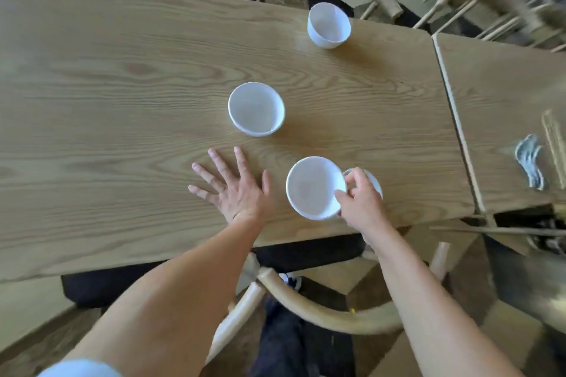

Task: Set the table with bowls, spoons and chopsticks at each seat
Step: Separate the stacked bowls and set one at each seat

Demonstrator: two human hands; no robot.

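right hand (360, 202) pinches near bowl (309, 190) by its rim; left hand (235, 190) spread wide over counter (107, 101); middle bowl (256, 109) at 11 o'clock from near bowl.

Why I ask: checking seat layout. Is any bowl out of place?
Yes. The middle bowl sits midway across the wooden table, away from both long edges, so at no seat. The near bowl looks tilted, its rim gripped by the right hand, overlapping a second bowl.

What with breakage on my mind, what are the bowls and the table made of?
The bowls look like glazed ceramic: white, smooth, thin rims, possibly plastic. The table looks like matte wood, with grain rings; solid or veneer, I cannot tell.
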